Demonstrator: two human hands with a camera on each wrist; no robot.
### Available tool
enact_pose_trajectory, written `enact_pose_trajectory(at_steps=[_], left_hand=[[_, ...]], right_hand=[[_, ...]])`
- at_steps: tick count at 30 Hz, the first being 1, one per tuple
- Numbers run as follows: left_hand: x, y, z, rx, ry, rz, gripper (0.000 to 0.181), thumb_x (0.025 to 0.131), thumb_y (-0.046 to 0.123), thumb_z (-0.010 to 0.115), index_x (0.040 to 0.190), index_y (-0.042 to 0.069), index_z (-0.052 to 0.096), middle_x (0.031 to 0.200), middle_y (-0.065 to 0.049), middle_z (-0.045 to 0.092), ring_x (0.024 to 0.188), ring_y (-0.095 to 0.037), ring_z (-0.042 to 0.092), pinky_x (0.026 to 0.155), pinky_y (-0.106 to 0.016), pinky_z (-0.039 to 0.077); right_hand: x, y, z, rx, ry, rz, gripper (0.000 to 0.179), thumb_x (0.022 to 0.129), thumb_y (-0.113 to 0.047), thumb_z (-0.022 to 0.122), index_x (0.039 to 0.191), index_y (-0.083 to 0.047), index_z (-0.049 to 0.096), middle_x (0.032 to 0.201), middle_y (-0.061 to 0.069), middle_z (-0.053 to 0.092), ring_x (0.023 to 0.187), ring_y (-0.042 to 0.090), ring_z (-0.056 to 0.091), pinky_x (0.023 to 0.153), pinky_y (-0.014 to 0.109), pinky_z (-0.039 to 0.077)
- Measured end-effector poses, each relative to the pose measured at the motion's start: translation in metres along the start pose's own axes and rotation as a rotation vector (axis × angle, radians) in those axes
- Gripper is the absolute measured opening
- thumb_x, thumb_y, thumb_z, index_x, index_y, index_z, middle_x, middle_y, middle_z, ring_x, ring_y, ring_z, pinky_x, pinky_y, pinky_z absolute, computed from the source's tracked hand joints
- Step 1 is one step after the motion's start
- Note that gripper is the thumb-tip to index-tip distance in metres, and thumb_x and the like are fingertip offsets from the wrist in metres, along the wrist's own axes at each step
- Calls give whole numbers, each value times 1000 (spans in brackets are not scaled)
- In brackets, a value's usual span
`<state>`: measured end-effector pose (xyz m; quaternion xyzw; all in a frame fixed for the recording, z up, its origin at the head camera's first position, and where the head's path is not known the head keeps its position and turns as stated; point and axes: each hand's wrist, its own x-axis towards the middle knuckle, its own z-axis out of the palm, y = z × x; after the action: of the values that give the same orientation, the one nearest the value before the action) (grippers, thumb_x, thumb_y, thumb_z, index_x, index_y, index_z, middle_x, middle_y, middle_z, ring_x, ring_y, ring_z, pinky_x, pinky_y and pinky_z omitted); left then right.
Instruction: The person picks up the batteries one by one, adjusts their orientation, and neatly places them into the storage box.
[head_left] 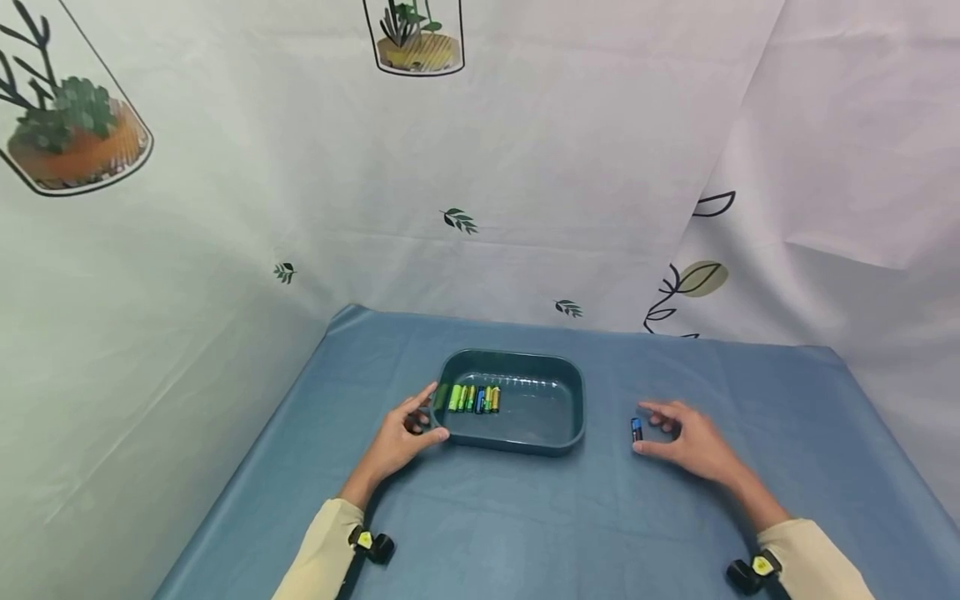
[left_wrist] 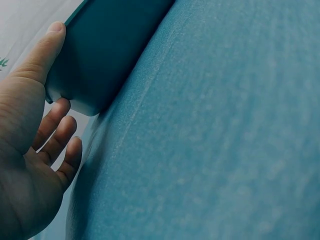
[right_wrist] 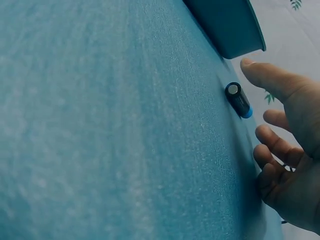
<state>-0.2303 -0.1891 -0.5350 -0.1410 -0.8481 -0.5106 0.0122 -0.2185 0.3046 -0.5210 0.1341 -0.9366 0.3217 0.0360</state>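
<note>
On the table, a dark teal tray (head_left: 517,443) holds a row of several batteries (head_left: 471,399) at its left end, mostly green and yellow with a blue one among them. My left hand (head_left: 401,437) grips the tray's left end, its thumb against the outer wall in the left wrist view. A single blue and black battery (head_left: 637,429) lies on the cloth to the right of the tray. Around it my right hand (head_left: 690,442) spreads thumb and forefinger; in the right wrist view a gap shows between thumb and battery (right_wrist: 238,100).
A blue cloth (head_left: 525,525) covers the table. Behind and to the left hang pale sheets (head_left: 525,167) printed with plants and leaves. Each wrist wears a strap with a small black camera (head_left: 381,548).
</note>
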Motion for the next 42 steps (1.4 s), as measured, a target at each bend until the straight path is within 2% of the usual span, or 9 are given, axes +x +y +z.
enact_pose_trajectory(at_steps=[8, 13, 20, 28, 36, 42], left_hand=[[-3, -1, -3, 1, 8, 9, 81, 88, 27, 83, 158, 22, 42, 134, -12, 56, 95, -19, 55, 80, -31, 48], [-7, -3, -3, 15, 3, -16, 82, 88, 31, 84, 158, 25, 42, 133, -9, 57, 95, -19, 56, 81, -31, 49], [-12, -4, -1, 7, -3, -23, 81, 88, 29, 83, 158, 23, 42, 133, -11, 57, 95, -18, 56, 80, -30, 48], [-8, 0, 0, -14, 4, -18, 81, 88, 23, 84, 158, 19, 43, 132, -14, 57, 96, -25, 56, 80, -31, 47], [-1, 3, 3, 28, 10, -31, 79, 90, 13, 81, 158, 10, 41, 134, -22, 55, 97, -32, 55, 80, -33, 47], [-2, 5, 3, 24, 14, -24, 80, 89, 17, 82, 158, 15, 41, 134, -18, 56, 98, -29, 55, 81, -33, 47]], right_hand=[[3, -1, 3, -13, -40, -34, 72, 76, -43, 91, 134, -6, 67, 100, -1, 61, 85, 14, 52, 71, 32, 44], [0, -1, 7, -8, -58, -36, 67, 76, -37, 92, 131, -6, 70, 98, -2, 60, 83, 13, 50, 69, 30, 42], [-4, 1, 12, 3, -62, -24, 59, 75, -35, 93, 123, -7, 74, 97, -3, 61, 82, 11, 51, 68, 28, 42], [-3, 2, 9, -16, -45, -33, 53, 75, -36, 93, 118, -12, 76, 98, -3, 61, 83, 12, 51, 69, 30, 43], [-1, 1, 4, -20, -28, -31, 50, 75, -34, 93, 116, -11, 77, 97, -2, 62, 84, 13, 52, 70, 31, 44], [-1, 3, 3, -31, -25, -27, 50, 75, -35, 92, 116, -11, 77, 98, -3, 63, 85, 13, 53, 70, 32, 45]])
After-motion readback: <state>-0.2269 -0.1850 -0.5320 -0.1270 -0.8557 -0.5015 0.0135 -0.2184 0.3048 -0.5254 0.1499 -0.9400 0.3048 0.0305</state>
